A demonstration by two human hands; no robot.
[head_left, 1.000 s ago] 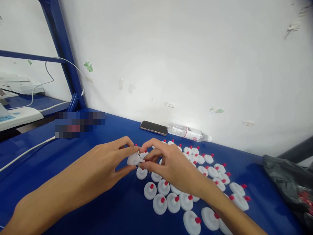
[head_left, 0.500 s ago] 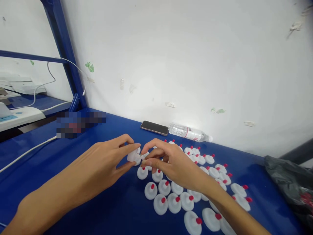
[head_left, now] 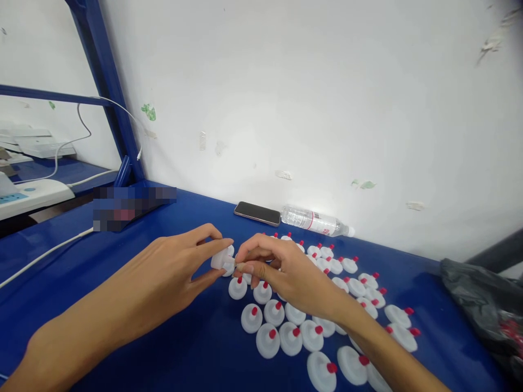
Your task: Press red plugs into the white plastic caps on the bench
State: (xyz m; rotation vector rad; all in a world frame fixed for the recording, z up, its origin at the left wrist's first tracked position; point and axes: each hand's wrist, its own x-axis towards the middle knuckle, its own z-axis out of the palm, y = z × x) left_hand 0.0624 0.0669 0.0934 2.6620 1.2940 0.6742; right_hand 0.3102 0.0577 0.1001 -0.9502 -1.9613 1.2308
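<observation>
Between the thumb and fingers of my left hand (head_left: 175,275) is a translucent white plastic nozzle cap (head_left: 219,260), held on its side with the nozzle pointing right. My right hand (head_left: 281,267) pinches the tip of that nozzle with thumb and forefinger. Whether a small red tip sits inside the pinch is hidden by the fingers. Below and right of my hands lie several similar white discs with red tips (head_left: 268,340), spread over the blue table (head_left: 196,337). My right hand and forearm cover some of them.
A dark phone (head_left: 257,213) and a clear plastic bottle (head_left: 314,220) lie along the wall. A dark plastic bag (head_left: 478,299) is at the right edge. At left stand a blue metal frame (head_left: 102,71) and a white power strip (head_left: 36,196), with a white cable (head_left: 49,253) across the table.
My right thumb and forefinger have closed onto the nozzle tip, where they were slightly apart before. My left hand keeps the nozzle cap in nearly the same place.
</observation>
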